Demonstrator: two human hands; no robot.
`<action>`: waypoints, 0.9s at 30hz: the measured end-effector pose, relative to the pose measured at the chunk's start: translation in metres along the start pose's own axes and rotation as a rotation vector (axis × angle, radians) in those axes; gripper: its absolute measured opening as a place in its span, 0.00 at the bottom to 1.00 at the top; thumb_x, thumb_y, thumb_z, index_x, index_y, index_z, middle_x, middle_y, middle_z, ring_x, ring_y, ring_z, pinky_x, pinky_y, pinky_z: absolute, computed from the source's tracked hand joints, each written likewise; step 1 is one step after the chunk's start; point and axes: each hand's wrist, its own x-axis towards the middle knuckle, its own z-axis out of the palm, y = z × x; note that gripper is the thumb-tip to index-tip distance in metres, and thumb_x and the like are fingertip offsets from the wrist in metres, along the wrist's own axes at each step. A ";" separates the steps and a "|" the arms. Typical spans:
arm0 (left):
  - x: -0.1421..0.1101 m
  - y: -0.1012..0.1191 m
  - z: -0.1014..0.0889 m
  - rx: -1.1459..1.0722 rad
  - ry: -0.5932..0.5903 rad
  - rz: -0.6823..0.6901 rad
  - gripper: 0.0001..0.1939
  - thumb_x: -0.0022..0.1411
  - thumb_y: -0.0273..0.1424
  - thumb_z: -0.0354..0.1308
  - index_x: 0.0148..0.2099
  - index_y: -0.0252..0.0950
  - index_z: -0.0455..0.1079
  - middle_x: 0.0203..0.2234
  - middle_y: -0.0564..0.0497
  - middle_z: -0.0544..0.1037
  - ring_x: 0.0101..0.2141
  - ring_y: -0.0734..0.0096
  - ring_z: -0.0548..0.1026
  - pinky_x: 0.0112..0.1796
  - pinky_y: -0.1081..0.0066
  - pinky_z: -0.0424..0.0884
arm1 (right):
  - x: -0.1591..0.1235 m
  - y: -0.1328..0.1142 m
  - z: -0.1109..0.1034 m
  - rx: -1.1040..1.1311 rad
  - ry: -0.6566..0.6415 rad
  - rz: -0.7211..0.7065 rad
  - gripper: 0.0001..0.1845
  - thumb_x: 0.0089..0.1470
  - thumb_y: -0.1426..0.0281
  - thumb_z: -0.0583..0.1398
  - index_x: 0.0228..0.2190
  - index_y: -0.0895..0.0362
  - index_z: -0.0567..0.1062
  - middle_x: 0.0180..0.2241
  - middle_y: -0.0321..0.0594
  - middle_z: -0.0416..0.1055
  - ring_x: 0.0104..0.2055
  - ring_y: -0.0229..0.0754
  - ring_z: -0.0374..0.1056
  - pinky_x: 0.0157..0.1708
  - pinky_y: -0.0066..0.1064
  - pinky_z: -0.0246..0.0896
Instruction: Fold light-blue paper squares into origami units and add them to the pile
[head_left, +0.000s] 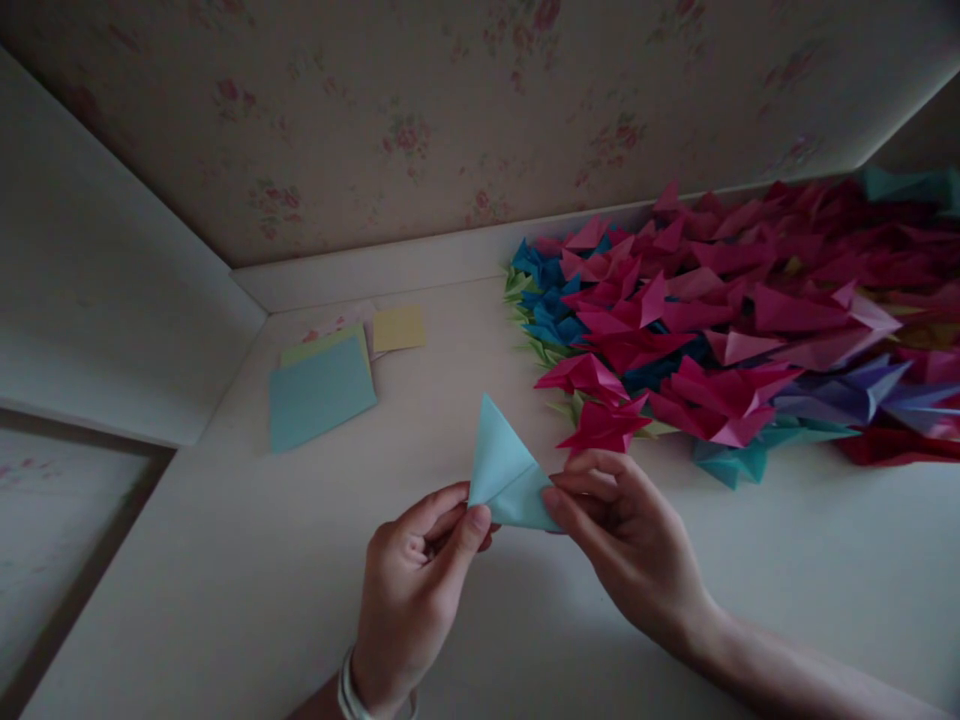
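Observation:
A light blue sheet of origami paper [511, 475], folded into a triangle with a crease across it, is held up over the white table. My left hand [424, 580] pinches its lower left corner between thumb and fingers. At the lower right corner, my right hand [637, 545] grips the paper the same way. One point of the triangle sticks up, away from me. Some fingertips are hidden behind the paper.
A large heap of folded paper pieces [675, 310], mostly pink with blue, green and purple, covers the table's right side. Flat blue paper [322, 395] and a yellow square [399, 328] lie at left. Behind them rises a floral wall [337, 130]; a white panel [97, 250] stands left.

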 end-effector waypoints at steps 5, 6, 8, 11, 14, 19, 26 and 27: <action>0.002 0.002 -0.003 -0.045 -0.053 -0.018 0.10 0.65 0.36 0.62 0.45 0.37 0.79 0.32 0.49 0.86 0.31 0.68 0.83 0.34 0.75 0.79 | 0.002 -0.002 0.001 -0.003 0.004 0.015 0.07 0.57 0.65 0.66 0.35 0.52 0.73 0.28 0.35 0.75 0.28 0.38 0.74 0.26 0.24 0.71; 0.003 0.003 -0.003 -0.062 -0.081 -0.025 0.11 0.66 0.36 0.61 0.46 0.38 0.79 0.33 0.49 0.86 0.32 0.68 0.83 0.35 0.74 0.79 | 0.003 -0.002 0.001 -0.004 0.012 0.023 0.07 0.56 0.65 0.66 0.35 0.53 0.73 0.28 0.36 0.75 0.28 0.38 0.74 0.26 0.24 0.71; 0.004 0.004 -0.004 -0.091 -0.120 -0.025 0.13 0.67 0.36 0.59 0.50 0.39 0.78 0.34 0.49 0.86 0.33 0.67 0.83 0.35 0.73 0.80 | 0.004 -0.003 -0.001 0.006 0.032 0.044 0.09 0.55 0.64 0.67 0.34 0.53 0.74 0.28 0.36 0.76 0.29 0.38 0.74 0.26 0.24 0.72; 0.003 0.004 -0.004 -0.070 -0.121 -0.003 0.16 0.69 0.36 0.56 0.56 0.39 0.74 0.34 0.49 0.86 0.33 0.67 0.84 0.36 0.72 0.80 | 0.007 -0.005 -0.003 0.033 0.050 0.076 0.10 0.54 0.64 0.68 0.33 0.54 0.74 0.28 0.36 0.77 0.29 0.38 0.75 0.26 0.24 0.73; 0.001 0.001 -0.003 -0.019 -0.087 0.023 0.17 0.69 0.36 0.56 0.57 0.38 0.73 0.36 0.48 0.86 0.35 0.66 0.84 0.38 0.71 0.79 | 0.008 -0.006 -0.005 0.047 0.053 0.087 0.11 0.52 0.63 0.69 0.33 0.54 0.73 0.28 0.36 0.78 0.29 0.39 0.76 0.27 0.25 0.73; 0.003 0.000 -0.002 -0.210 -0.080 -0.094 0.19 0.68 0.35 0.59 0.58 0.34 0.71 0.36 0.46 0.85 0.36 0.65 0.84 0.38 0.71 0.80 | 0.008 -0.009 -0.006 0.046 0.023 0.078 0.11 0.53 0.65 0.68 0.35 0.53 0.72 0.28 0.37 0.79 0.30 0.40 0.77 0.27 0.26 0.73; 0.007 0.006 -0.008 -0.339 -0.197 -0.169 0.26 0.67 0.33 0.61 0.64 0.34 0.62 0.35 0.46 0.84 0.38 0.64 0.84 0.40 0.70 0.80 | 0.011 -0.006 -0.010 0.073 0.025 0.130 0.11 0.53 0.67 0.68 0.36 0.53 0.72 0.29 0.37 0.81 0.32 0.40 0.78 0.27 0.24 0.72; 0.007 0.006 -0.008 -0.327 -0.182 -0.168 0.25 0.67 0.34 0.60 0.64 0.34 0.62 0.34 0.46 0.84 0.38 0.63 0.84 0.40 0.70 0.80 | 0.011 -0.006 -0.010 0.070 0.027 0.126 0.11 0.52 0.68 0.68 0.35 0.53 0.73 0.29 0.37 0.81 0.32 0.40 0.78 0.28 0.23 0.73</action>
